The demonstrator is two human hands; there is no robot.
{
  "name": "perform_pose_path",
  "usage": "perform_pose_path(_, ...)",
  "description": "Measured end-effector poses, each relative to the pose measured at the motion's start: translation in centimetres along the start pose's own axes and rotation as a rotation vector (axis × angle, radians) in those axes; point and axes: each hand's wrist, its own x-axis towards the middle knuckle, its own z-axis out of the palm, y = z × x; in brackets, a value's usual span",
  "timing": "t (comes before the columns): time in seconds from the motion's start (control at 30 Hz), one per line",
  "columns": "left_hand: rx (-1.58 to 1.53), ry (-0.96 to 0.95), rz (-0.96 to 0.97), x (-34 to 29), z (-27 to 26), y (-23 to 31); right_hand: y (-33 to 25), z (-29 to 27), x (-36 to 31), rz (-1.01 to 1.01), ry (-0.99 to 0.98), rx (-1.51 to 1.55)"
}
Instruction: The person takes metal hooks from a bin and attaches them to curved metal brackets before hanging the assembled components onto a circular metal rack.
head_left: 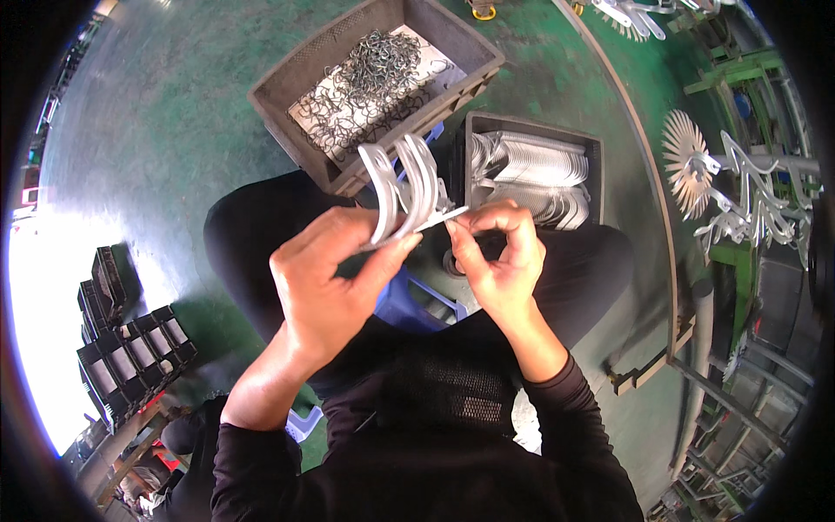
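My left hand (323, 283) is closed around a few curved silver metal brackets (421, 187), held up over my lap with their arched ends pointing away from me. Thumb and index finger of my right hand (503, 265) are pinched together at the narrow near-right end of the brackets. Whatever those fingertips hold is too small and hidden to make out. Beyond my hands, a grey plastic crate (300, 76) contains a heap of small dark bent wire hooks (378, 65) on a pale sheet. To its right, a second dark crate (594, 178) holds stacked rows of similar silver brackets (539, 163).
A blue plastic stool (409, 304) shows between my legs. At the right, silver metal parts (757, 196) hang from a green frame, beside a long rail (648, 148). Black divided bins (139, 357) stand at the left. Another person (187, 452) is at the lower left.
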Motion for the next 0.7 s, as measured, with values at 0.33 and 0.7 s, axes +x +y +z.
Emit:
perform_pose_path(0.33, -0.071, -0.122, 0.163, 1.2, 0.8, -5.5, 5.1, -1.0, 7.6, 0.049, -0.218, -0.268)
perform_pose_path(0.7, -0.231, -0.281, 0.124, 1.9, 1.4, -9.7, 20.1, 9.0, 23.7, 0.115, -1.142, -0.948)
